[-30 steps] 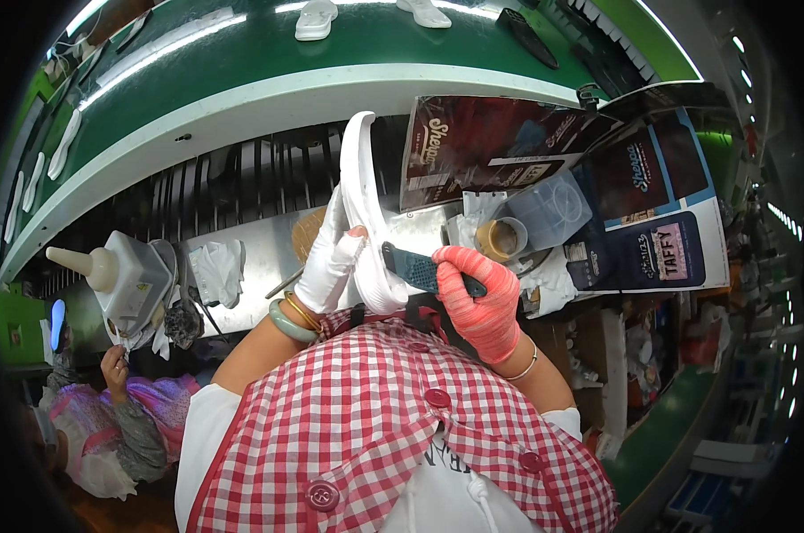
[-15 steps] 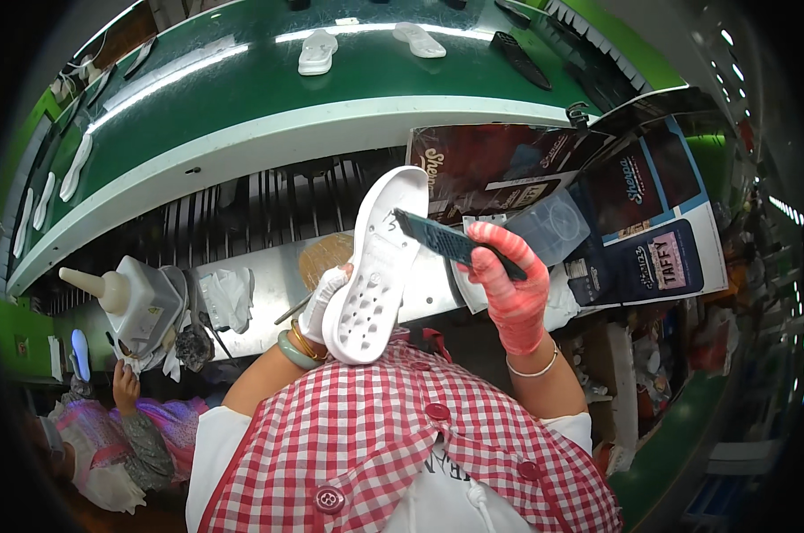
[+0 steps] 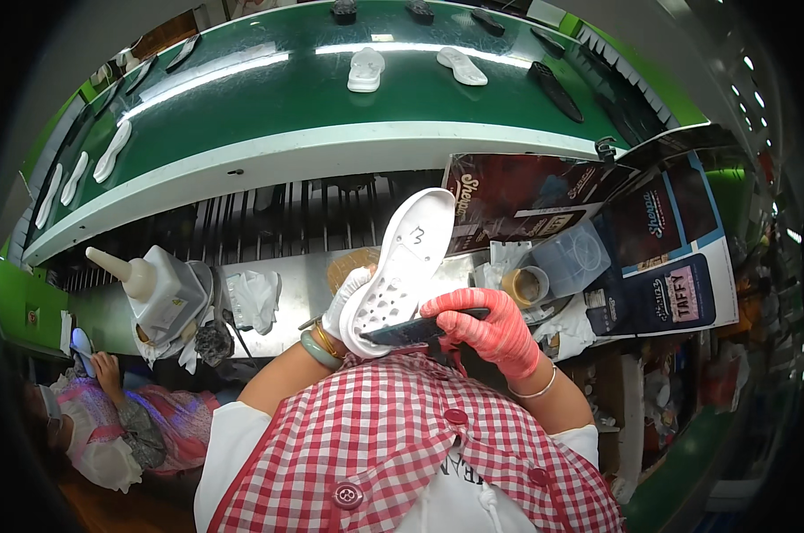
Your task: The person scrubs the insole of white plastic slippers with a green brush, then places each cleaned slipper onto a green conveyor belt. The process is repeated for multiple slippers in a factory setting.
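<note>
A white shoe sole point(image 3: 420, 238) stands tilted in front of my chest, its inner face toward me, with holes in the lower half and a dark handwritten mark above. My left hand point(image 3: 347, 300), in a white glove, is closed around its left edge; part of the fingers is hidden behind the sole. In a red-and-white glove, my right hand point(image 3: 495, 333) grips a dark brush point(image 3: 400, 334). The brush lies across the heel end of the sole, seemingly touching it.
Beyond the metal ledge runs a green conveyor point(image 3: 278, 102) with white and dark soles. A white nozzle bottle point(image 3: 167, 289) and crumpled white paper point(image 3: 253, 300) stand left. Right are a small cup point(image 3: 525, 286), a clear plastic tub point(image 3: 575, 258) and printed cardboard point(image 3: 660, 222). A co-worker point(image 3: 109, 426) is far left.
My right hand has brought the brush down from the upper part of the sole to its heel end. The left hand keeps its hold. The whole view has shifted slightly.
</note>
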Demonstrator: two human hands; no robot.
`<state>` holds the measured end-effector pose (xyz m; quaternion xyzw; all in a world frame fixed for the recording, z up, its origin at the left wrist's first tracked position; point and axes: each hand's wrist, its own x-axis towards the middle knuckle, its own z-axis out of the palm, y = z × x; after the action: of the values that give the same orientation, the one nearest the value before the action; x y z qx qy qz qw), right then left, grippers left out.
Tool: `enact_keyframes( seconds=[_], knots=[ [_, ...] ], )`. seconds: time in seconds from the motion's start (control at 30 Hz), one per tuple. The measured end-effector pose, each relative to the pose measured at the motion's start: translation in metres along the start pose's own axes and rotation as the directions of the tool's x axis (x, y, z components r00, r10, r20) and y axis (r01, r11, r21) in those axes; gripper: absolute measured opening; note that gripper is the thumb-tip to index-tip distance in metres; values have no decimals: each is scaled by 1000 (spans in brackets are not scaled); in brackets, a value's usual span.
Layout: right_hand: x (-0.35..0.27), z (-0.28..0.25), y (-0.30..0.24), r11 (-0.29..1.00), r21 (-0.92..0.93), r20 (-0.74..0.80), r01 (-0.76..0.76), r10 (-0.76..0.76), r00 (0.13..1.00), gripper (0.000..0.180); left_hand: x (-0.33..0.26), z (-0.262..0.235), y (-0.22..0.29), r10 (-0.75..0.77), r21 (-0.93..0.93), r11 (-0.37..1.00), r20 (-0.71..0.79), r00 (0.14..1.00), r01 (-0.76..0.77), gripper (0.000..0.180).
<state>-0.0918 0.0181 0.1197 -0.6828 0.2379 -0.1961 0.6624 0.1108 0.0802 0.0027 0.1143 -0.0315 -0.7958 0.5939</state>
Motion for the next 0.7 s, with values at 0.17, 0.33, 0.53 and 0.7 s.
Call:
enact_keyframes(
  seconds=[0.17,0.33,0.53,0.7],
  knots=[
    [24,3,2,993,-89,-90,84,-92,992,16,2,-13,9,-65,66,996,155,986,55,57],
    [57,-18,9,970,-72,-420,232,-240,875,18,-13,15,9,-61,-35,998,25,998,62,56],
    [79,-7,14,481,-777,-156,407,-772,616,16,-17,1,16,-62,-112,992,31,998,65,55],
    [60,17,19,740,-594,-180,316,-504,845,17,-30,-13,20,-63,-260,963,59,996,76,59]
  ],
)
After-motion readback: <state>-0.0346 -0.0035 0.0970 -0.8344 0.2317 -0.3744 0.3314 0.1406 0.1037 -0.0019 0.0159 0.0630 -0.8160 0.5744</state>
